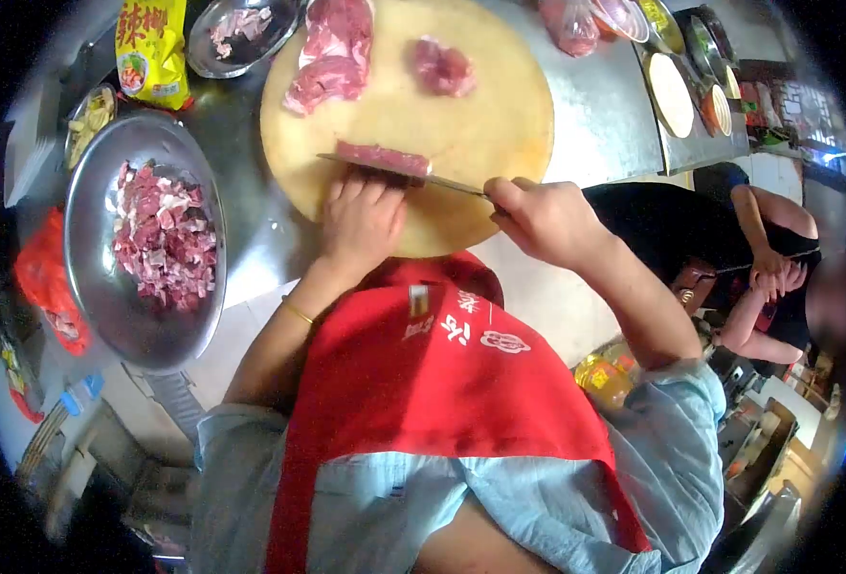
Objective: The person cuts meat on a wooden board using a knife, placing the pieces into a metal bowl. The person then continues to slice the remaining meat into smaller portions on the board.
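On a round cutting board (480,124) lies a strip of red meat (385,158), with a knife (456,185) along its near side. The knife's handle is in my right hand (547,218), fingers wrapped round it. My left hand (361,215) is at the near edge of the strip, beside the blade; its fingertips are bent against the meat and partly hidden. Farther back on the board are a large piece of meat (332,57) and a smaller chunk (442,67). A big metal bowl (88,258) on the left holds cut meat pieces (165,239).
A yellow packet (152,53) and a metal dish with meat scraps (241,31) stand at the back left. Bagged meat (571,24) and several bowls are at the back right. Another person (777,215) is at the right, hands together. A red bag (55,287) hangs at the left.
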`<state>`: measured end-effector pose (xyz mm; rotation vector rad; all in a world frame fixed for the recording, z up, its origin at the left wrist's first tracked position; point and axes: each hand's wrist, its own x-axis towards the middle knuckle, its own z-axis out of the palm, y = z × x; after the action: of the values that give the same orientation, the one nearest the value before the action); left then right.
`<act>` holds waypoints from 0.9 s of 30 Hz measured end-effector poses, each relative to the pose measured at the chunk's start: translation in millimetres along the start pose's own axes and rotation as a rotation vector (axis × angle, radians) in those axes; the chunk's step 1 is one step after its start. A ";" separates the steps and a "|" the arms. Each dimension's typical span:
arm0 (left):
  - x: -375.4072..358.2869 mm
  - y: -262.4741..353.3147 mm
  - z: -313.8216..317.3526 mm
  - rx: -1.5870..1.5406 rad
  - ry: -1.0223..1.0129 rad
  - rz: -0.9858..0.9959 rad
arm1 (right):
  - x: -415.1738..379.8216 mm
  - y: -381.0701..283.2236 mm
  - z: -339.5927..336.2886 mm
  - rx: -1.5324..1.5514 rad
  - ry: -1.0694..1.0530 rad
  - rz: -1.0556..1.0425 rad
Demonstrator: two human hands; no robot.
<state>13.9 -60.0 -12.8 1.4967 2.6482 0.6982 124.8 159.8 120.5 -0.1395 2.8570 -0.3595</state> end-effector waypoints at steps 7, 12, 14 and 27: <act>11.6 14.5 -8.2 -0.030 0.058 -0.049 | 16.6 25.3 -4.6 0.012 -0.032 -0.131; 13.8 24.7 -0.4 -0.017 0.070 -0.138 | 21.5 29.0 3.1 -0.015 -0.016 -0.203; 13.2 25.6 -0.3 -0.018 0.063 -0.158 | 18.5 29.4 1.4 -0.048 -0.042 -0.163; 9.2 20.1 5.1 -0.005 0.056 -0.178 | 32.2 32.5 2.7 -0.075 -0.133 -0.199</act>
<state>26.3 -41.8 -7.8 1.2373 2.7734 0.7424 92.5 186.5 101.8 -0.4474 2.7320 -0.2703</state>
